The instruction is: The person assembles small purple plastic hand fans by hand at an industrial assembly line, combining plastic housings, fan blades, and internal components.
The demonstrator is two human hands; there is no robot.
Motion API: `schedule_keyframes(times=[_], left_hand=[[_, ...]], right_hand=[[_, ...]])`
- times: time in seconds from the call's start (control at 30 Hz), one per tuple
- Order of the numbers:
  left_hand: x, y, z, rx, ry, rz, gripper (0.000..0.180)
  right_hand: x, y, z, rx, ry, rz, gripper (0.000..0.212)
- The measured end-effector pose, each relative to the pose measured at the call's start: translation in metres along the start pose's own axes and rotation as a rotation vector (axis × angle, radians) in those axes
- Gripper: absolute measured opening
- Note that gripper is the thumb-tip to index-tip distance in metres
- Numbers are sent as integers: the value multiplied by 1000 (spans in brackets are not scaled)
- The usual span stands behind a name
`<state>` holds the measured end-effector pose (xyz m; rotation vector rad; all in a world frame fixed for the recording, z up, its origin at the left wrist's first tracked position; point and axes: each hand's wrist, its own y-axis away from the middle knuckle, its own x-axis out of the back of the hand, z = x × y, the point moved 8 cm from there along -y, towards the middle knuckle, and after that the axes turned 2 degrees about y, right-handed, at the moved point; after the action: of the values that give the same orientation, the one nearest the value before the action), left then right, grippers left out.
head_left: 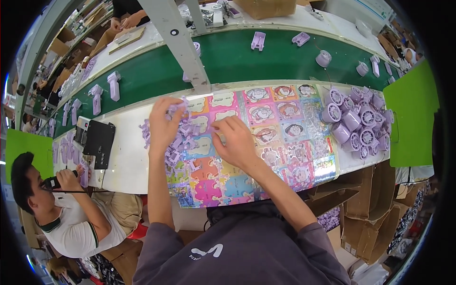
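Left hand (164, 124) curled over lilac parts (176, 146) at left of patterned mat (235, 185); right hand (236, 141) narrowed above mat; holds unclear.

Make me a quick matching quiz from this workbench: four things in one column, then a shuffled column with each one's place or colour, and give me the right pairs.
1. belt
2. left hand
3. pile of cups
4. sheet

A. at the right end of the table
B. multicoloured, lying flat
C. green, along the far side
D. at the heap of small parts

Pairs: 1-C, 2-D, 3-A, 4-B
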<state>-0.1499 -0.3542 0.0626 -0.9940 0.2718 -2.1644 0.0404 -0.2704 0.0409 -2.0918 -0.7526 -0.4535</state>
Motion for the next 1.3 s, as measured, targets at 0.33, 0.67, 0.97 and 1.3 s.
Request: schedule_keyframes(times=[0.33,0.67,0.97,1.3], left_hand=[[-59,61,129,-289,67,-71,64],[-120,102,80,139,101,-300,67],[-135,111,84,285,472,-459,55],[-122,100,119,87,310,-447,55]], right_hand=[[41,32,44,-557,-919,78,20],[99,69,89,-662,-573,-27,18],[87,44,47,-355,-287,-308,19],[89,68,57,-630,-351,-330,35]])
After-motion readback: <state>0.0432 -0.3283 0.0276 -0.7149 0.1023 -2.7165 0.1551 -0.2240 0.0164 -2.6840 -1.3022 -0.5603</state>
